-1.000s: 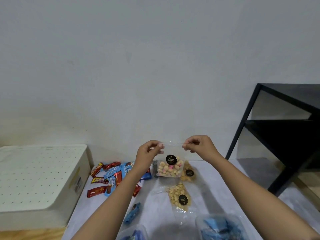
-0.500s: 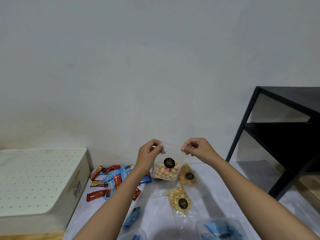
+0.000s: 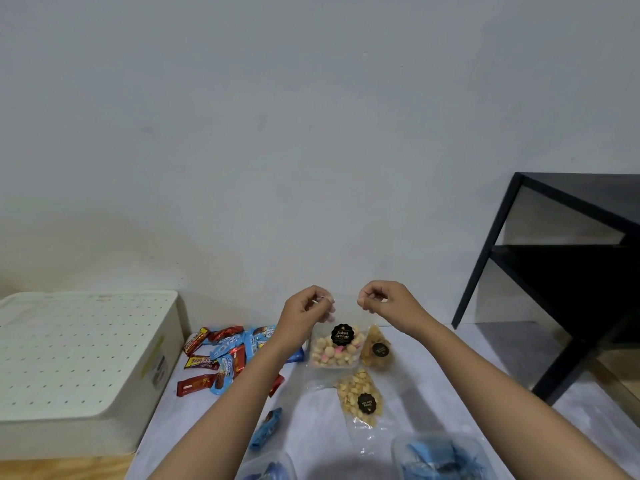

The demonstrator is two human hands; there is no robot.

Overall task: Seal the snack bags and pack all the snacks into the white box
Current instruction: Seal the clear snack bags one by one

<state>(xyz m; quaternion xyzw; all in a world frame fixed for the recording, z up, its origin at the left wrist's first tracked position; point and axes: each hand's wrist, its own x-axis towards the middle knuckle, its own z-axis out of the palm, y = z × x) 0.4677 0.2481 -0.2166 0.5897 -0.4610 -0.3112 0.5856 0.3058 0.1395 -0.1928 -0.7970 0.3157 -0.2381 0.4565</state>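
A clear bag of pink and cream biscuits with a black round label hangs upright above the table. My left hand pinches its top left corner and my right hand pinches its top right corner. Behind it lies a second clear bag with golden snacks. A third clear bag of pale yellow snacks lies flat nearer to me. Several red and blue wrapped bars are piled to the left. The white box with a dotted lid stands shut at the far left.
A lone blue wrapper lies by my left forearm. Two clear tubs with blue packets stand at the near edge, one on the right, one lower left. A black metal shelf stands at the right. A wall is close behind.
My hands have drawn closer together along the top of the biscuit bag, and the bag has dropped slightly lower in view.
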